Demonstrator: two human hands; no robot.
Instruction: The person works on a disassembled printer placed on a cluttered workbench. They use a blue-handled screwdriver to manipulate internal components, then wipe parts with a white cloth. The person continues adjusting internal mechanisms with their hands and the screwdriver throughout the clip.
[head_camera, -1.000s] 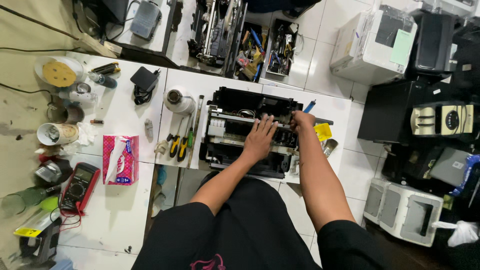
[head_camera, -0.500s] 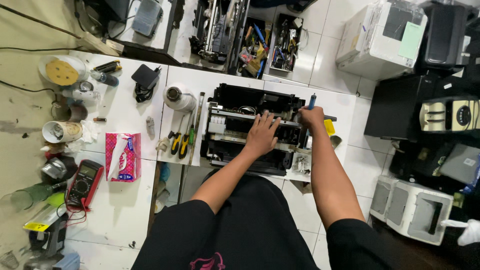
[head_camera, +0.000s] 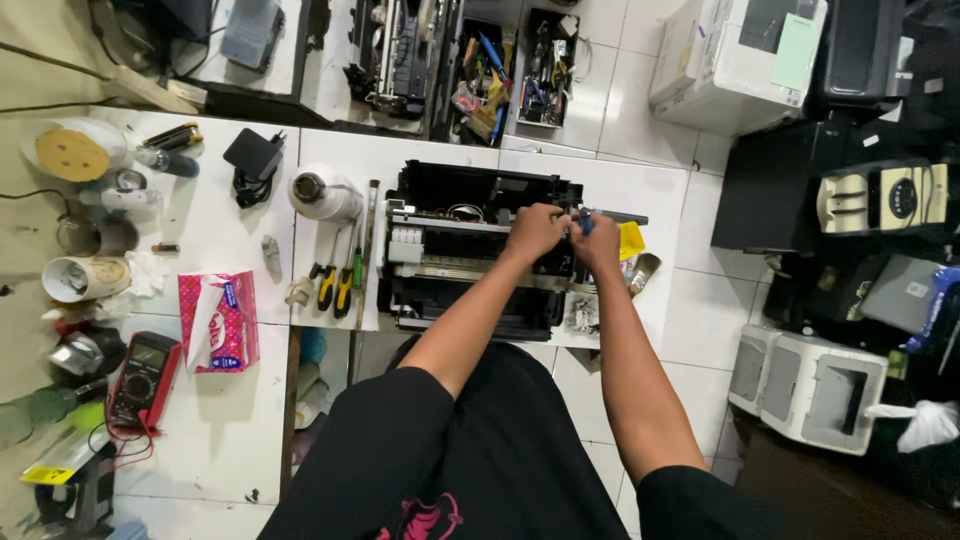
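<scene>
Fingers of both hands met over the right end of the opened printer. The right hand (head_camera: 600, 240) had its fingers pinched narrow around a small blue-handled tool (head_camera: 586, 222); whether its tip sat in a screw or a clip could not be told. The left hand (head_camera: 535, 230) was closed close against it, fingers curled on or near the same spot, but what it gripped was hidden.

The stripped black printer (head_camera: 470, 255) lay on the white tiled bench (head_camera: 200, 230), near its right edge, cover off, white carriage rail and rollers exposed. A yellow piece (head_camera: 631, 240) lay just beside the right hand, and a cluster of small loose parts (head_camera: 580, 312) lay at the printer's front right corner.

Risks as judged:
- Tool could slip off its seat, both hands being crowded together, and jab the left fingers or the exposed mechanism.
- Loose parts sat close to the bench edge; a forearm sweep could knock them to the floor.
- Pressing down at one end could shift the chassis on the smooth tile.

Further left: yellow-handled screwdrivers (head_camera: 335, 285), a white roll (head_camera: 322, 192), a pink tissue pack (head_camera: 218, 320), and a red multimeter (head_camera: 140, 378) near the front left corner.
</scene>
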